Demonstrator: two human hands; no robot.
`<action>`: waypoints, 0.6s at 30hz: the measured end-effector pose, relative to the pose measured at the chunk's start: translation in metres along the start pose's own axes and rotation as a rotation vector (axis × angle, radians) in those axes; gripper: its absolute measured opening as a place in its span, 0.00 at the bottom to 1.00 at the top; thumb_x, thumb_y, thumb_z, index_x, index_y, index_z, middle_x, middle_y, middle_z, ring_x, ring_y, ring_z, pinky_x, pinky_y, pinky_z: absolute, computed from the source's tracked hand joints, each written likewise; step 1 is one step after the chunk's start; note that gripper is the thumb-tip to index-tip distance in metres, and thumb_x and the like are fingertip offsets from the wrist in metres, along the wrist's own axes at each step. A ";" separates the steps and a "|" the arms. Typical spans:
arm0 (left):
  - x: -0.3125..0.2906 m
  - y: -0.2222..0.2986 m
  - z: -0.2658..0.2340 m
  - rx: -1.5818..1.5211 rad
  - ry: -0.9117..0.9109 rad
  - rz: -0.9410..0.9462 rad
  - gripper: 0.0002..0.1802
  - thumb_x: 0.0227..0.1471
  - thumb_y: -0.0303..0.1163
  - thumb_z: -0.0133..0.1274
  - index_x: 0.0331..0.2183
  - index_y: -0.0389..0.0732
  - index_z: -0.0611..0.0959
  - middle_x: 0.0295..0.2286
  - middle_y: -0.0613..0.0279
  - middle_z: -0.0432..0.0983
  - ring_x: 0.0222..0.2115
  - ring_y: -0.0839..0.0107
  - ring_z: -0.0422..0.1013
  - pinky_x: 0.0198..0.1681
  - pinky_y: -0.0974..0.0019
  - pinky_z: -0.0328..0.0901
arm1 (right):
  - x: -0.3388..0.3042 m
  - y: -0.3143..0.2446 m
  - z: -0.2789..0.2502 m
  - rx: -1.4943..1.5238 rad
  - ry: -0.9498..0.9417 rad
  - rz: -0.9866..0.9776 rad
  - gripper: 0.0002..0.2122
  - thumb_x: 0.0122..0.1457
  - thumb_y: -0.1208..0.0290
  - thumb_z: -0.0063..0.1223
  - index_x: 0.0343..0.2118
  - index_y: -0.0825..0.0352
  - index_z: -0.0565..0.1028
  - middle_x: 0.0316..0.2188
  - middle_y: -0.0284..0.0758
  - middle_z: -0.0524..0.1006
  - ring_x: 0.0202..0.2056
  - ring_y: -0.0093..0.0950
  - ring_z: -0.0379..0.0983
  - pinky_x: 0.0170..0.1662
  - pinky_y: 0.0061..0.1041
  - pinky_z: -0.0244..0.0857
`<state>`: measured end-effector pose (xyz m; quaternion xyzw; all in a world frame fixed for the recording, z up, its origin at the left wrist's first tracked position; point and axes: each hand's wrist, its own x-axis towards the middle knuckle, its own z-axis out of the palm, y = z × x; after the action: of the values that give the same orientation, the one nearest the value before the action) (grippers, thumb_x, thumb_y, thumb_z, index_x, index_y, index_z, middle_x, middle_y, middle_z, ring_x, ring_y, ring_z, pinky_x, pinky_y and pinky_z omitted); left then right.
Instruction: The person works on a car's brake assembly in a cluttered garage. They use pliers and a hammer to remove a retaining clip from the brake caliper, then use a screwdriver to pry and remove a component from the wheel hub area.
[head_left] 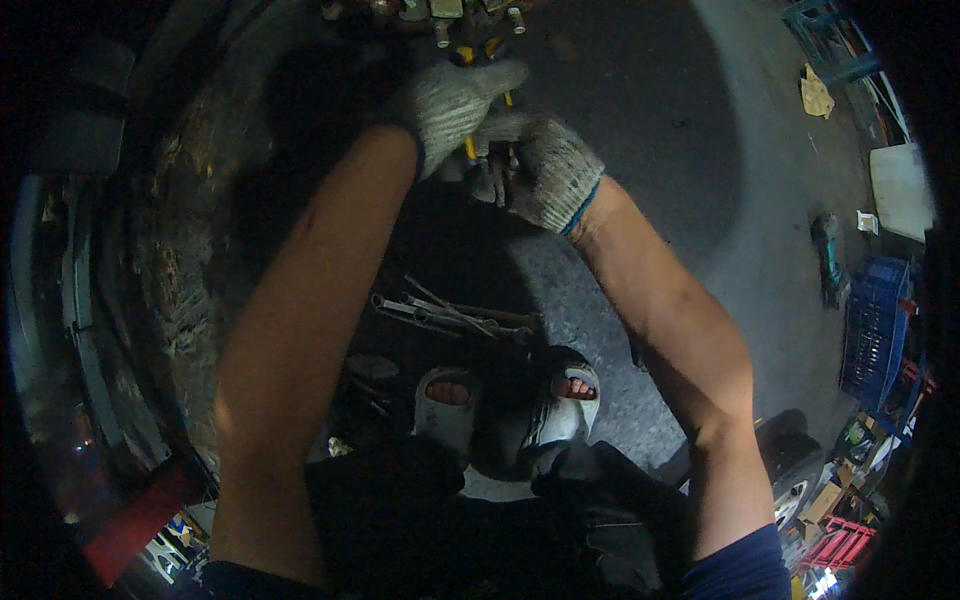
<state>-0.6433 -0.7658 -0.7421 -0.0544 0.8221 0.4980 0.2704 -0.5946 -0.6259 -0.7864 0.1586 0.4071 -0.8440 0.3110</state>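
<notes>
Both my hands wear grey-white knit work gloves and meet at the top middle, above the dark floor. My left hand (455, 105) is closed around a slim yellow-and-black tool (470, 149); its yellow parts show above and below the glove, but its kind is hard to make out. Close beside it on the right, my right hand (558, 170) is closed, with its fingers curled toward a small dark metal piece (487, 183). Shadow and fingers hide most of what it grips. Several long metal wrenches (450, 316) lie on the floor between my hands and my feet.
Small metal parts (442, 32) sit at the top edge beyond my hands. At right are a teal power tool (827, 258), a blue plastic crate (876, 330), a white container (900, 190) and a wheel (790, 475). My sandals (562, 418) rest near the wrenches.
</notes>
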 end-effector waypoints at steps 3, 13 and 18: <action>0.011 -0.011 0.000 -0.078 -0.027 0.092 0.31 0.52 0.61 0.59 0.44 0.44 0.83 0.28 0.64 0.79 0.27 0.69 0.76 0.21 0.60 0.68 | 0.005 -0.005 0.001 0.058 -0.172 -0.012 0.10 0.70 0.74 0.40 0.43 0.69 0.75 0.34 0.38 0.80 0.31 0.31 0.78 0.29 0.27 0.74; 0.022 -0.027 0.008 -0.022 0.164 0.219 0.32 0.50 0.53 0.66 0.46 0.37 0.82 0.36 0.57 0.79 0.31 0.65 0.77 0.37 0.61 0.74 | -0.004 -0.001 0.012 -0.611 0.063 -0.155 0.10 0.66 0.77 0.49 0.47 0.66 0.78 0.36 0.35 0.81 0.34 0.25 0.77 0.31 0.27 0.72; 0.023 -0.023 0.001 -0.172 0.055 0.349 0.28 0.51 0.51 0.66 0.44 0.37 0.83 0.36 0.58 0.80 0.34 0.66 0.78 0.39 0.62 0.73 | 0.005 0.002 0.007 0.178 -0.164 0.023 0.13 0.60 0.76 0.58 0.48 0.63 0.79 0.38 0.36 0.82 0.37 0.31 0.78 0.37 0.30 0.74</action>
<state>-0.6542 -0.7721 -0.7720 0.0523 0.7805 0.6042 0.1516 -0.5970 -0.6345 -0.7857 0.1207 0.3020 -0.8834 0.3375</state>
